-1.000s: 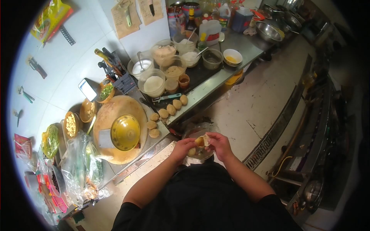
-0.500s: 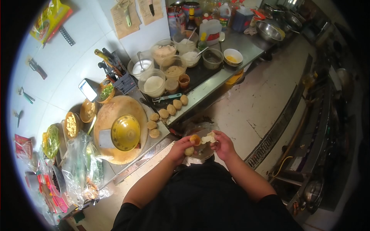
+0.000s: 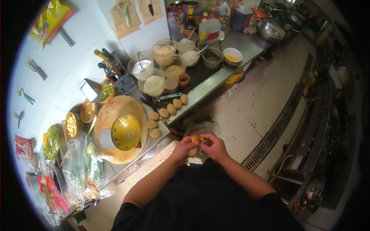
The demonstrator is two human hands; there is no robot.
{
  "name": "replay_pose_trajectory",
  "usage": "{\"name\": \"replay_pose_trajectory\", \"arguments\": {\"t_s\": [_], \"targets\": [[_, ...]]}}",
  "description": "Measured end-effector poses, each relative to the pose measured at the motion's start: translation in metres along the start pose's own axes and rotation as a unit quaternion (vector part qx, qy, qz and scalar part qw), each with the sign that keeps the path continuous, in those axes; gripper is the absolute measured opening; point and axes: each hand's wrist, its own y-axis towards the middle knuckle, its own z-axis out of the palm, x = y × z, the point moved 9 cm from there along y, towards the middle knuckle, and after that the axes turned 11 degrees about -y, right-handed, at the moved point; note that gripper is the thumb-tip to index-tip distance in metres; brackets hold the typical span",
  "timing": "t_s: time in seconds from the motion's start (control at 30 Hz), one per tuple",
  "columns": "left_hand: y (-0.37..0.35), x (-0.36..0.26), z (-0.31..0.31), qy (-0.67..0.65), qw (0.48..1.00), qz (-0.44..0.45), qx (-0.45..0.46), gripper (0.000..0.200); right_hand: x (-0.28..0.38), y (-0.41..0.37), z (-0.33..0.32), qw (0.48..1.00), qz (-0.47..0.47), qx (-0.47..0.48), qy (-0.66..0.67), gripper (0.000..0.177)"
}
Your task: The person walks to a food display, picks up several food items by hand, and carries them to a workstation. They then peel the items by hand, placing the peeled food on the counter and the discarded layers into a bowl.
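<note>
A glossy, rounded amber egg point(image 3: 197, 138) is pinched between the fingertips of the left hand point(image 3: 182, 151) and right hand point(image 3: 215, 148), by a crinkled plastic liner point(image 3: 208, 126). It could be dropped if its slick-looking surface slipped, or torn if squeezed too hard. A duller ovoid point(image 3: 192, 153) is seen beneath the left fingers. Rough, matte tan ovoids point(image 3: 171, 109) are ranged near the metal table's edge point(image 3: 212, 87).

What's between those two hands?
In the head view, a small orange-yellow piece is between the left hand and right hand, with a paler round thing just below.
</note>
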Motion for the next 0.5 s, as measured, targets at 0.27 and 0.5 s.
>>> {"name": "replay_pose_trajectory", "arguments": {"t_s": [0.27,0.5], "targets": [[-0.004,0.008,0.0,-0.05,0.997,-0.04,0.042,0.027,0.002,-0.003,0.003,0.991,-0.009,0.017,0.135,0.032],[-0.019,-0.003,0.012,-0.146,0.986,-0.067,0.042,0.029,-0.011,-0.004,0.007,0.972,0.036,0.063,0.225,0.033]]}}
